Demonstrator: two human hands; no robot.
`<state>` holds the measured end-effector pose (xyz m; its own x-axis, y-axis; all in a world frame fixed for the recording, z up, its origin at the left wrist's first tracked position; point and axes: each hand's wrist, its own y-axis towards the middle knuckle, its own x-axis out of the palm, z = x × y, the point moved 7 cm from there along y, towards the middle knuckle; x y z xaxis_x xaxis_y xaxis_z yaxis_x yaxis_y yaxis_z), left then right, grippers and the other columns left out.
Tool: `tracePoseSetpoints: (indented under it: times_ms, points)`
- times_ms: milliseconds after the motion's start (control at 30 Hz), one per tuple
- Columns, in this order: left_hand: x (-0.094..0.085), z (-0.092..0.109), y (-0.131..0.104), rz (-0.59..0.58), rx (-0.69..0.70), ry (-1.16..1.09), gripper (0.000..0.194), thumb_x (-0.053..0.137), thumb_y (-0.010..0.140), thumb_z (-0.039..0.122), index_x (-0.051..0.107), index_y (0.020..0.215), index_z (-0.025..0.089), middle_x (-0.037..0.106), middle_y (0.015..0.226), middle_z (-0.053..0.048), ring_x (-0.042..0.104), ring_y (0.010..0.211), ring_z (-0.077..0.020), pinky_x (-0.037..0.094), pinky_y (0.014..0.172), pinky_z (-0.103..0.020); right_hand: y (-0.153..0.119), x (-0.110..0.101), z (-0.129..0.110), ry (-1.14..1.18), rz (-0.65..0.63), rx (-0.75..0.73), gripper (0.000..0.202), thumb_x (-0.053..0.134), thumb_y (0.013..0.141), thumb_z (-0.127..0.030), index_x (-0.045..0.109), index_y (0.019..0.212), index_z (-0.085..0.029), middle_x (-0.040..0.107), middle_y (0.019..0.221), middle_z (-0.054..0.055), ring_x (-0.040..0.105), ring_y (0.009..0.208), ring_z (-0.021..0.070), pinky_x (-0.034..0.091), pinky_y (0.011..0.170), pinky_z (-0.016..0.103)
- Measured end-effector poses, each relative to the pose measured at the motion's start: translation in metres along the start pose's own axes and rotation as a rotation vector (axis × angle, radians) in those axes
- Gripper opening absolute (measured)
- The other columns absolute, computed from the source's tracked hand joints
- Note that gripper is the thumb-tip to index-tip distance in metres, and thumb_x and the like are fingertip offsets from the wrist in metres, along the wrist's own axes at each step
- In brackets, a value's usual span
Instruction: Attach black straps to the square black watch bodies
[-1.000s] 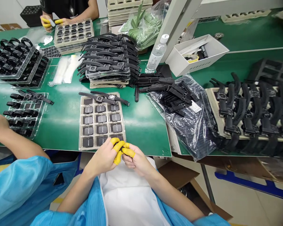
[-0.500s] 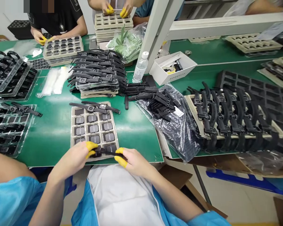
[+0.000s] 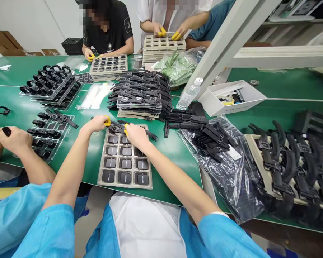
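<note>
A beige tray (image 3: 102, 168) of dark square watch faces lies on the green table in front of me. Over its far left edge, my left hand (image 3: 99, 123), with yellow finger covers, pinches one end of a black watch (image 3: 113, 128). My right hand (image 3: 136, 135) closes on the watch's other side, its yellow-covered fingertips near the tray's middle column. Another black watch strap (image 3: 152, 135) lies across the tray's far right corner, partly hidden behind my right hand.
Watches on trays are stacked (image 3: 141, 91) beyond mine. A water bottle (image 3: 190, 94), a white box (image 3: 233, 98), a plastic bag with straps (image 3: 226, 172) and a loaded tray (image 3: 271, 179) are to the right. A co-worker's hands (image 3: 14, 139) are at the left; others work across the table.
Both my hands have moved from the tray's near edge to its far edge, with a watch between them. The view has shifted left, showing the co-worker's hands beside me.
</note>
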<state>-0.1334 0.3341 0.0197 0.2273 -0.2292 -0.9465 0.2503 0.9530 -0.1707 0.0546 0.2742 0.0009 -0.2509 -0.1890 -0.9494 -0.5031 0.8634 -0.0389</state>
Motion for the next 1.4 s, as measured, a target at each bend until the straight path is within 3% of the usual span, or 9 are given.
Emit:
tracePoseSetpoints:
  times_ms: [133,233,367,500,600,733,933,1200,1400]
  points:
    - [0.008,-0.014,-0.007,0.108,-0.052,0.043,0.014,0.063,0.087,0.028,0.066,0.092,0.015,0.068,0.1,-0.012,0.056,0.105,-0.0283,0.042,0.103,-0.043,-0.012,0.002,0.032,-0.05,0.036,0.029,0.035,0.038,0.109,-0.04,0.064,0.118,-0.018,0.067,0.118,0.015,0.062,0.107,0.0283,0.048,0.082,0.034]
    - [0.013,-0.012,-0.035,0.19,-0.068,0.005,0.02,0.058,0.092,0.032,0.065,0.097,0.014,0.065,0.108,-0.016,0.051,0.116,-0.0327,0.039,0.109,-0.052,-0.03,-0.014,0.101,-0.078,0.151,0.185,0.039,0.036,0.108,-0.044,0.066,0.106,-0.019,0.067,0.11,0.015,0.06,0.104,0.0294,0.047,0.082,0.035]
    - [0.026,0.034,-0.069,0.14,0.117,-0.232,0.028,0.055,0.098,0.045,0.066,0.103,0.019,0.066,0.113,-0.01,0.054,0.115,-0.0285,0.046,0.105,-0.046,-0.041,-0.043,0.206,-0.138,0.313,0.433,0.042,0.048,0.101,-0.043,0.061,0.124,-0.009,0.061,0.125,0.026,0.052,0.118,0.0382,0.046,0.093,0.044]
    - [0.046,0.098,-0.085,0.022,0.312,-0.297,0.028,0.054,0.1,0.044,0.066,0.107,0.02,0.066,0.115,-0.01,0.056,0.114,-0.0271,0.049,0.102,-0.044,-0.019,-0.036,0.249,-0.186,0.174,0.351,0.07,0.054,0.098,-0.053,0.044,0.146,-0.003,0.048,0.148,0.031,0.04,0.137,0.0415,0.037,0.109,0.05]
    - [0.058,0.128,-0.09,0.002,0.396,-0.262,0.025,0.055,0.102,0.04,0.067,0.11,0.02,0.067,0.112,-0.009,0.058,0.112,-0.0263,0.05,0.099,-0.042,-0.003,-0.023,0.254,-0.236,0.044,0.264,0.087,0.055,0.093,-0.068,0.042,0.148,-0.003,0.04,0.157,0.031,0.032,0.146,0.0407,0.027,0.117,0.049]
    - [0.07,0.143,-0.088,0.045,0.402,-0.091,0.023,0.055,0.102,0.033,0.068,0.112,0.017,0.068,0.112,-0.01,0.06,0.107,-0.0262,0.051,0.096,-0.041,0.008,-0.02,0.256,-0.275,-0.028,0.271,0.09,0.051,0.089,-0.079,0.053,0.138,-0.003,0.05,0.146,0.032,0.043,0.137,0.0435,0.029,0.113,0.053]
    - [0.091,0.162,-0.066,0.097,0.308,0.15,0.021,0.052,0.1,0.02,0.071,0.107,0.011,0.068,0.111,-0.017,0.059,0.106,-0.0307,0.048,0.087,-0.042,0.004,-0.025,0.242,-0.31,-0.1,0.2,0.072,0.058,0.09,-0.07,0.062,0.121,-0.005,0.067,0.122,0.029,0.058,0.116,0.0406,0.038,0.099,0.048]
    - [0.092,0.18,-0.043,0.091,0.366,0.265,0.023,0.053,0.092,0.004,0.075,0.093,0.013,0.069,0.106,-0.018,0.058,0.107,-0.0305,0.044,0.084,-0.041,-0.04,-0.026,0.191,-0.359,-0.118,-0.007,0.043,0.065,0.093,-0.046,0.065,0.113,-0.007,0.072,0.11,0.024,0.06,0.109,0.0371,0.033,0.1,0.046]
    - [0.086,0.19,-0.036,0.057,0.441,0.309,0.019,0.057,0.092,0.009,0.075,0.088,0.012,0.071,0.1,-0.019,0.059,0.106,-0.0318,0.043,0.084,-0.042,-0.103,0.002,0.133,-0.326,-0.137,-0.159,0.037,0.059,0.1,-0.045,0.068,0.115,-0.013,0.068,0.111,0.02,0.057,0.111,0.0348,0.039,0.094,0.043]
